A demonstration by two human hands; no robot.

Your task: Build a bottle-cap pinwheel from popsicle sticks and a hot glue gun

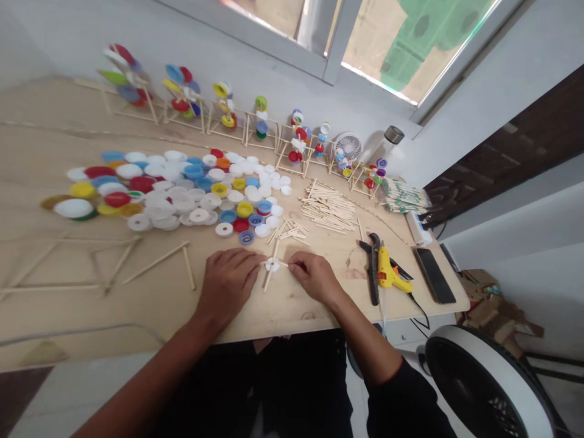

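Note:
A white bottle cap with thin wooden sticks crossed under it lies near the front edge of the wooden table. My left hand rests knuckles-up just left of it, fingers curled and pinching the cap's left side. My right hand pinches the end of a stick on the cap's right side. A spread of coloured bottle caps lies behind my hands. A pile of wooden sticks sits to the right of the caps.
Several stick-and-cap windmill models stand along the wall. A yellow glue gun, black pliers and a phone lie at the right. Glued stick frames lie at the left. A floor fan stands lower right.

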